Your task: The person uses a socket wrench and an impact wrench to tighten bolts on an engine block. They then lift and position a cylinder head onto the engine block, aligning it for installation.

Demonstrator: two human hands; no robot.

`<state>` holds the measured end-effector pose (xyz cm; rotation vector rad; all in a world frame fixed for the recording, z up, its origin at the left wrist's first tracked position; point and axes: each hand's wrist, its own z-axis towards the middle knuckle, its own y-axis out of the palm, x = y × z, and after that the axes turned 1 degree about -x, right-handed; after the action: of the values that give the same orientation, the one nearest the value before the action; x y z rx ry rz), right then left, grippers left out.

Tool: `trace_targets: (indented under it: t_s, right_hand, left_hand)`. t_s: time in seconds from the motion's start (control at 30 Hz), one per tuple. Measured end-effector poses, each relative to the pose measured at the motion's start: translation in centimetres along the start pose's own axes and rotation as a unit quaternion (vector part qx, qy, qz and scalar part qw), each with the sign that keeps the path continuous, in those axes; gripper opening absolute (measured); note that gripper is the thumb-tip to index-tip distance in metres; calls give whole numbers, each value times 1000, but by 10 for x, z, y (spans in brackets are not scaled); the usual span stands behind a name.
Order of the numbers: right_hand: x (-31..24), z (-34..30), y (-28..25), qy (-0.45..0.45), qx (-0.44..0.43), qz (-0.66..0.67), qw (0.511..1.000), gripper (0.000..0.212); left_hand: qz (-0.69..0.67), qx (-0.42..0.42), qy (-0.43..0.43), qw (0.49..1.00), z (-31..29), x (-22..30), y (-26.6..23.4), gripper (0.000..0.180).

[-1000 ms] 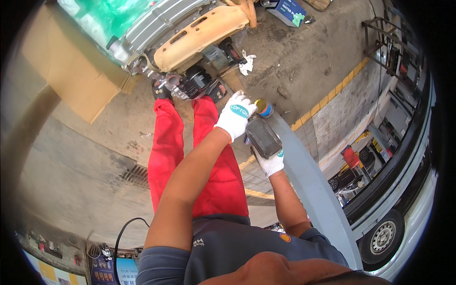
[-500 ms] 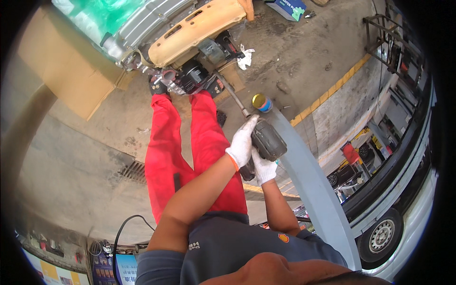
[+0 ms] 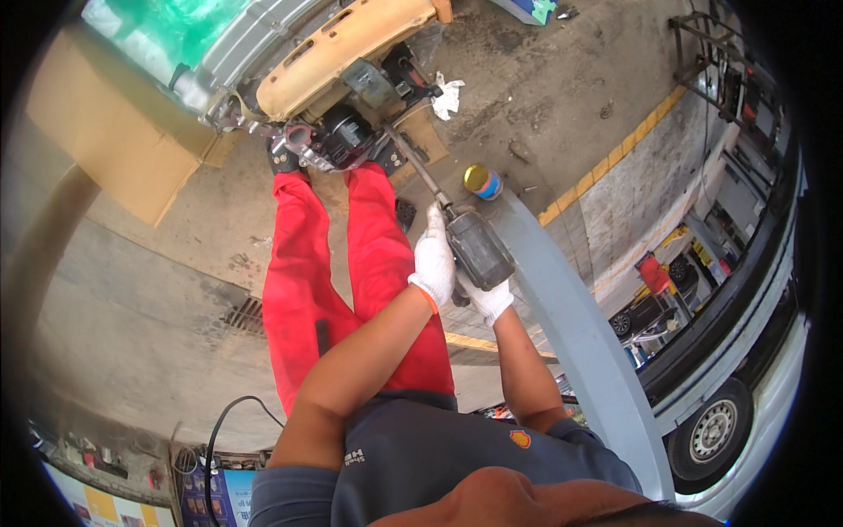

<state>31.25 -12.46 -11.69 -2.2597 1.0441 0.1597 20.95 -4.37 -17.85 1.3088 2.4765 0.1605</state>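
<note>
Both my hands wear white knit gloves. A dark impact wrench (image 3: 480, 249) with a long metal extension (image 3: 420, 167) is between them. My left hand (image 3: 433, 266) closes along its left side near the front, thumb toward the extension. Beneath the tool's body, my right hand (image 3: 488, 300) grips it at the handle; its fingers are mostly hidden. The extension points up and left to the underside of an engine (image 3: 351, 61) with a tan cover, beside a black oil filter (image 3: 345, 133). Whether its tip sits on a bolt cannot be made out.
A can (image 3: 483, 182) with a yellow lid stands by the far end of a grey beam (image 3: 566, 334) at my right. Cardboard (image 3: 114, 123) lies at left, a crumpled white rag (image 3: 448, 98) right of the engine. A floor drain (image 3: 246, 314) lies left of my legs; a vehicle wheel (image 3: 709, 432) shows lower right.
The impact wrench and both hands have shifted a little left, and the tool's body has rolled slightly. Both hands keep their hold. The whole view has also moved slightly.
</note>
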Motion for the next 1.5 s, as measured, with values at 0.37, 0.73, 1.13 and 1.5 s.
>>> trace_targets:
  t_s: [0.37,0.73,1.13,1.5]
  right_hand:
    - [16,8,9,-43,22,6,999,51]
    - [-17,-4,20,130,42,311,941,47]
    - [6,28,-13,88,-45,324,941,34]
    - [-7,64,-58,72,-117,-76,988,46]
  left_hand:
    - [-75,22,-86,993,-5,39,29,42]
    - [-25,-4,-30,999,21,46,22,41]
    - [-14,-78,-25,997,14,58,17,22]
    - [-30,-42,-23,998,15,52,17,25]
